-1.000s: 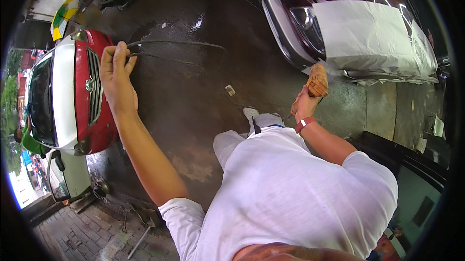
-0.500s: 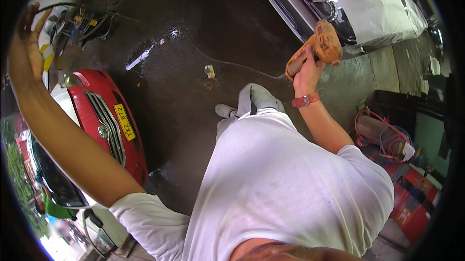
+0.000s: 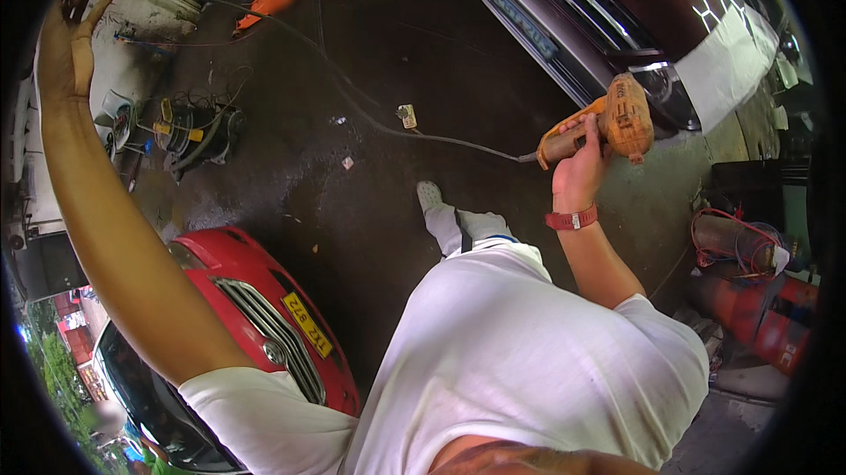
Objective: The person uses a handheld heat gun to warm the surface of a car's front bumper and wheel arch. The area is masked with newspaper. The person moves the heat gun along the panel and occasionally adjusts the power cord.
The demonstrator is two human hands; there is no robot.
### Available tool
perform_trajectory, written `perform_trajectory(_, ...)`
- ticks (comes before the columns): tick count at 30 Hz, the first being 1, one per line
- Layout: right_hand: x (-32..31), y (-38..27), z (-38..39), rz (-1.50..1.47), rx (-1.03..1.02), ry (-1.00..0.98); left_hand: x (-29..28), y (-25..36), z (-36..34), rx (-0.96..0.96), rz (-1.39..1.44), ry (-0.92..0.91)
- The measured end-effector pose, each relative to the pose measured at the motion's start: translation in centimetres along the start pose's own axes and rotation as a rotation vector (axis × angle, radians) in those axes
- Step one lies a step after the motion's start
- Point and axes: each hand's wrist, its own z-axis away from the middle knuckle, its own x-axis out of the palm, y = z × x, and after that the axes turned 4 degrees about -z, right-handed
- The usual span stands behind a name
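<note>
A worn orange corded power tool is gripped in my right hand, held out in front to the right, near the dark red car's bumper. My fingers wrap its handle, and its bulky head points to the right. From the handle a black cable runs left across the scene, up to the top left. There my left hand is raised with the arm stretched out. The cable passes through its curled fingers, while the thumb stands apart.
At lower left stands a red car. A dark red car with white masking paper is at upper right. An orange jack and a black machine lie left. Gas-cylinder gear with hoses stands right.
The view has turned, so the red car sits further right and the orange jack shows. More cable now stretches between my hands. Both hands keep their holds.
</note>
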Motion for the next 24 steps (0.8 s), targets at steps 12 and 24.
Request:
perform_trajectory(12,25.6,17.7,-0.5,-0.093,0.113,-0.083,-5.0,-22.2,-25.6,-0.108,0.141,-0.069)
perform_trajectory(24,47.1,37.5,0.9,0.065,0.205,-0.092,-13.0,-48.4,-52.4,-0.207,0.121,-0.109)
